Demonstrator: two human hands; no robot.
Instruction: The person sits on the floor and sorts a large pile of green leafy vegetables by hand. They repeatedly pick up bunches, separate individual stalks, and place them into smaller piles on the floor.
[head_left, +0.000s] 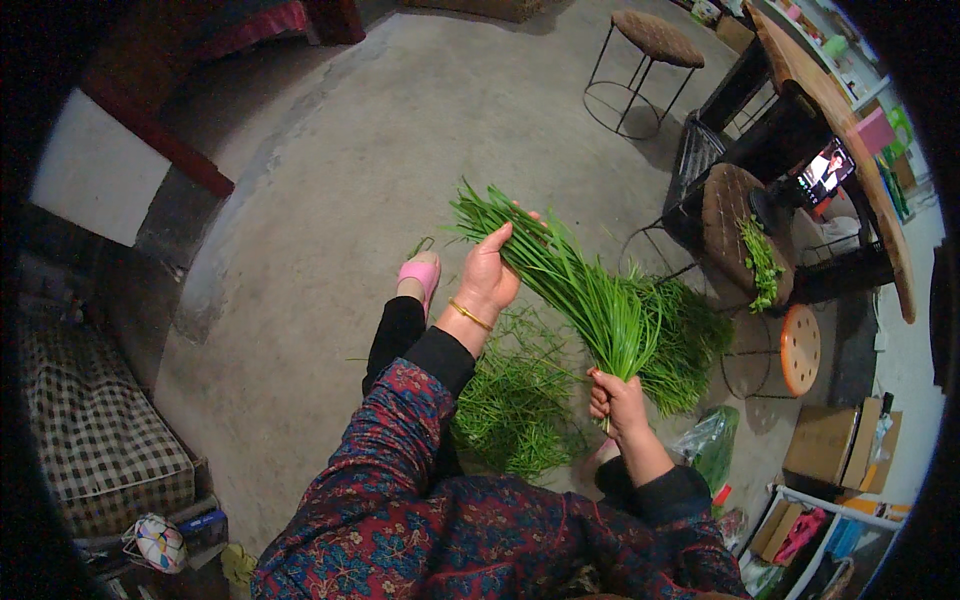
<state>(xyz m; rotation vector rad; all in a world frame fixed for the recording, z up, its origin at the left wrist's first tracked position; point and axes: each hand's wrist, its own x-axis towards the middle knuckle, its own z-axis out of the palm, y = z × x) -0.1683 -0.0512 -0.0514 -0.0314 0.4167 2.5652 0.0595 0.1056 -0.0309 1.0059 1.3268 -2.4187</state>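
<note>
A long bundle of green garlic chives (566, 281) stretches between my two hands above the floor. My right hand (619, 401) is closed tightly around its gathered stem end. Near the leafy end, my left hand (491, 266) cups the bundle, thumb on the near side and fingertips showing beyond the leaves. Below my hands, a loose tangled heap of green trimmings (517, 416) lies on the concrete between my feet. Another, denser pile of chives (682, 337) rests on the floor to the right, partly behind the held bundle.
A padded stool (720, 202) at right carries a bunch of leafy greens (761, 266). A lit phone (825, 172) stands by the wooden table (862, 157). An orange stool (800, 350), plastic bag (712, 446) and cardboard box (821, 442) are nearby. Another round stool (658, 37) stands farther off.
</note>
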